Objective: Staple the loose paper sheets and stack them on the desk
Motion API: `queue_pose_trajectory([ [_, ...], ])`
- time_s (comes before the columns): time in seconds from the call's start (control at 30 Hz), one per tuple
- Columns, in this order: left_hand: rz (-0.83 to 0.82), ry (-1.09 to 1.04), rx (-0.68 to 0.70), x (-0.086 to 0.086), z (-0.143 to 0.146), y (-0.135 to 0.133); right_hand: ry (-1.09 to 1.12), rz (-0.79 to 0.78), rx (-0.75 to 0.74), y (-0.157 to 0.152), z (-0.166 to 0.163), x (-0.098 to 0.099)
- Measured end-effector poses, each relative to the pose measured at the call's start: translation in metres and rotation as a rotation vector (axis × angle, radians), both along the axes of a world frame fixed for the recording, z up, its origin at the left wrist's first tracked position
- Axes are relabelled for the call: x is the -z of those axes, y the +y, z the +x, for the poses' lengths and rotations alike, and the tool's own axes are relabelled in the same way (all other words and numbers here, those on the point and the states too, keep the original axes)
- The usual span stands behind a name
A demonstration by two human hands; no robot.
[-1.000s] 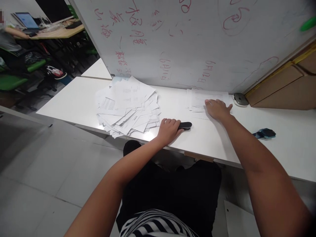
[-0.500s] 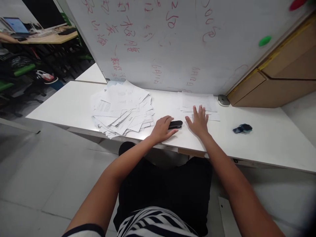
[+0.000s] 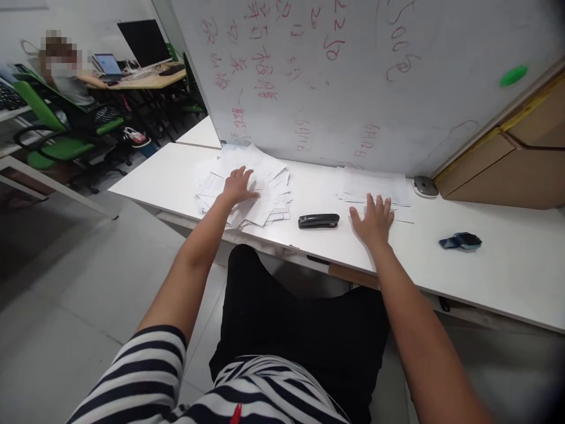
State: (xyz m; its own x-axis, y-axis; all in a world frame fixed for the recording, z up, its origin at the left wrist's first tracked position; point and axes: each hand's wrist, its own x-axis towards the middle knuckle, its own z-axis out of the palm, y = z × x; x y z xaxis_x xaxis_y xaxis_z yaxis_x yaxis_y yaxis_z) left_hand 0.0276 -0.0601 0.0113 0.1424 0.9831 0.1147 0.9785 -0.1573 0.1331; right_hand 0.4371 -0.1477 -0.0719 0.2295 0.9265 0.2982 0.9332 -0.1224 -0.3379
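Open tabletop point(image 3: 507, 271) surrounds the stapler point(image 3: 318, 221) near the edge point(image 3: 318, 255), left hand point(image 3: 238, 186) and right hand point(image 3: 374, 222) splayed, empty.

On your table point(image 3: 154, 171), the paper pile point(image 3: 269, 185) lies at the stapler's point(image 3: 318, 221) ten o'clock, the sheets point(image 3: 364, 181) at its two.

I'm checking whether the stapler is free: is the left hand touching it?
Apart. The head view shows the left hand over the loose papers, with bare white tabletop visible between those papers and the black stapler.
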Motion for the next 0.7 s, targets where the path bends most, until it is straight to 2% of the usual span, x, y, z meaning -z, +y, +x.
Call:
queue_pose_trajectory([
  [0.03,-0.068,0.023,-0.014,0.001,-0.010,0.006,-0.003,-0.001,0.006,-0.001,0.000,-0.001],
  [0.1,-0.090,0.011,-0.039,0.010,-0.022,0.010,-0.012,0.002,0.006,-0.002,-0.001,-0.002],
  [0.3,0.120,-0.051,-0.043,0.039,-0.015,-0.003,-0.031,0.046,-0.016,-0.004,-0.004,-0.003],
  [0.57,0.097,-0.067,-0.059,0.044,-0.016,0.000,-0.064,0.074,-0.011,-0.005,-0.005,-0.002],
  [0.7,0.055,-0.080,-0.116,0.038,-0.017,0.006,-0.052,0.072,-0.010,-0.005,-0.004,-0.001],
])
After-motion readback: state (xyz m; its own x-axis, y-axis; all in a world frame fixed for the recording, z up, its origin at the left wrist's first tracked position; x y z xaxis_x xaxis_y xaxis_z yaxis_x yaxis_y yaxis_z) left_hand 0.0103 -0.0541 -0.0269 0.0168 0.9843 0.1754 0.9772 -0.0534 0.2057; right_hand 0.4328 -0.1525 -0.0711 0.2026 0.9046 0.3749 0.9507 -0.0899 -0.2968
